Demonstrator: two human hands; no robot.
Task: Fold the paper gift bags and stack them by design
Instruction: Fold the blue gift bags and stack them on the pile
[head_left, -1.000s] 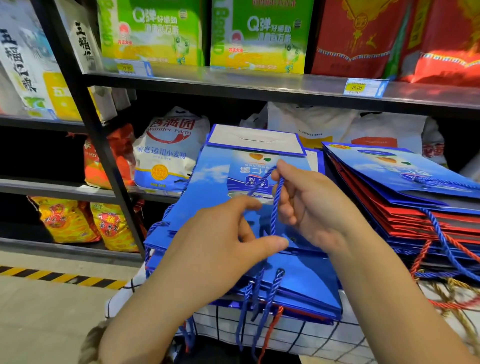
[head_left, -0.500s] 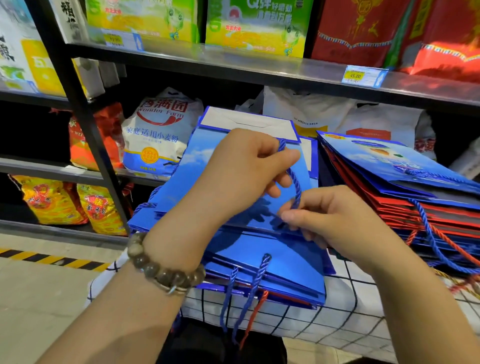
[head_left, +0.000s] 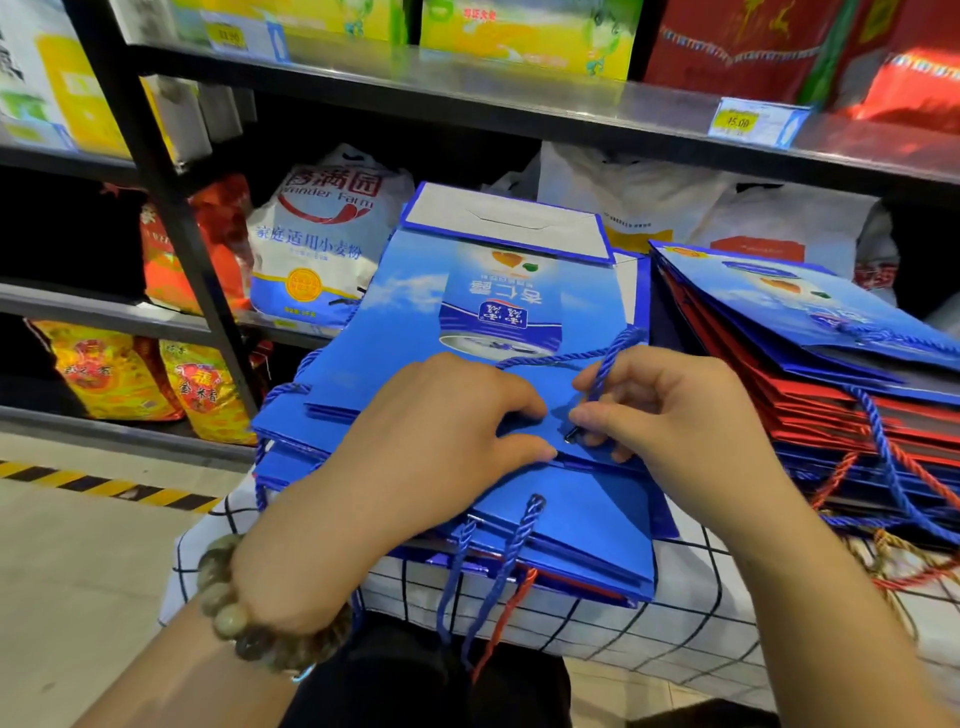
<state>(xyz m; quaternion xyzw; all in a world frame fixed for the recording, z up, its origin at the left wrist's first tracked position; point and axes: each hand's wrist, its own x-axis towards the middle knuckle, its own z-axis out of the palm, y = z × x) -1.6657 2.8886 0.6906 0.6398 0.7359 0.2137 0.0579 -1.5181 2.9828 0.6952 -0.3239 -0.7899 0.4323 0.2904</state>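
A flattened blue gift bag (head_left: 415, 332) with a sky-and-can print lies on top of a stack of blue bags (head_left: 571, 540) in front of me. Its white base flap (head_left: 498, 218) points toward the shelf. My left hand (head_left: 441, 431) lies on the bag's near edge, and thumb and forefinger pinch that edge. My right hand (head_left: 670, 410) pinches the bag's blue rope handle (head_left: 608, 358) close to the hole in the bag. To the right sits a second stack of folded blue and red bags (head_left: 779, 322).
Both stacks rest on a white cloth with a black grid (head_left: 675, 613). Behind stands a black metal shelf (head_left: 171, 218) with flour and rice sacks and green and red boxes. Rope handles (head_left: 488, 571) hang over the front edge. The floor with a yellow-black stripe (head_left: 104, 488) is at left.
My left hand came down from the rope on the bag's upper part to its near edge. My right hand kept the rope and shifted right beside the hole.
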